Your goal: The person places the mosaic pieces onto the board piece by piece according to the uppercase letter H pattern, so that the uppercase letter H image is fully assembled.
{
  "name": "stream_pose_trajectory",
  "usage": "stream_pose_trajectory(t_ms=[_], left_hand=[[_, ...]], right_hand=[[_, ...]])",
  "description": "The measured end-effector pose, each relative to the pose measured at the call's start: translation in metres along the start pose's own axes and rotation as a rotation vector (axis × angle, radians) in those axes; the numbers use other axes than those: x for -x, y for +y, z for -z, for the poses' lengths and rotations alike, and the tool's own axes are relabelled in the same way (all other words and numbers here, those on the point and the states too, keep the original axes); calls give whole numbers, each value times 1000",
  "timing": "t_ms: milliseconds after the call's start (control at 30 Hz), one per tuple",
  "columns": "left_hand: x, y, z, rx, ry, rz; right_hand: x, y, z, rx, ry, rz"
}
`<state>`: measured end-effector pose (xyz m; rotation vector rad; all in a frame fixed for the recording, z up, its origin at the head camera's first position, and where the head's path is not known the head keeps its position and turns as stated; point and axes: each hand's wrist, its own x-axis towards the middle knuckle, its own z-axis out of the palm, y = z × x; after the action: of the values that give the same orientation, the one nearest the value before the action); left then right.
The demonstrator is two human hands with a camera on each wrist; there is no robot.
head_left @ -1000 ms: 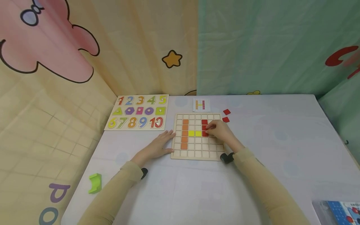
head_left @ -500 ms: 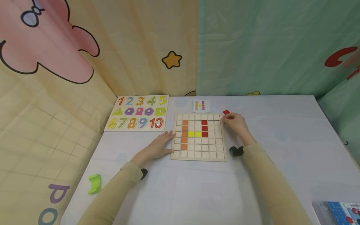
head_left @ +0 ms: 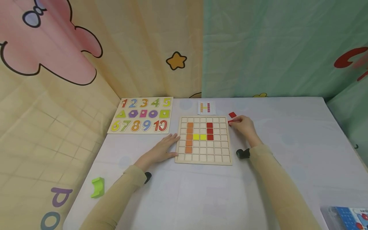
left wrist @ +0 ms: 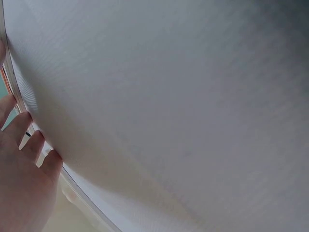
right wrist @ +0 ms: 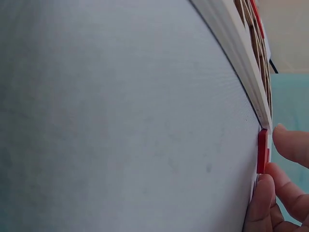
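A wooden grid board [head_left: 205, 160] lies mid-table, with orange tiles [head_left: 189, 131] in one column, two yellow tiles [head_left: 199, 137] and red tiles [head_left: 210, 131] in its cells. My left hand [head_left: 159, 150] rests beside the board, its fingertips touching the left edge; in the left wrist view the fingers [left wrist: 34, 145] lie along that edge. Just off the board's right edge is a loose red tile [right wrist: 262, 151], flat on the table. My right hand [head_left: 244, 127] is at it, a fingertip touching its near end and the thumb slightly apart. Another red tile [head_left: 232, 114] lies behind.
A pattern card [head_left: 206, 108] lies behind the board. A number and shape puzzle [head_left: 141, 115] stands at the back left. A green arched block [head_left: 98, 187] is at the left edge, and a package [head_left: 350, 217] sits at the front right corner.
My right hand has left the red column on the board, moved right to the loose red tiles, and drawn slightly back from the nearer one. The left hand stays put.
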<state>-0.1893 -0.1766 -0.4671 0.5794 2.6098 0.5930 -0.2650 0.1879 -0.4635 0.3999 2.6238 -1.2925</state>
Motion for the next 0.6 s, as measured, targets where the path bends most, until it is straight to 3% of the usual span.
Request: stream_pose_trajectory(t_ms=[200,600], left_hand=[[0,1,1,-4,0,0],[0,1,0,0,8,-4]], right_hand=[[-1,0,-3,52,24,3],[7,-1,-4,47,50,30]])
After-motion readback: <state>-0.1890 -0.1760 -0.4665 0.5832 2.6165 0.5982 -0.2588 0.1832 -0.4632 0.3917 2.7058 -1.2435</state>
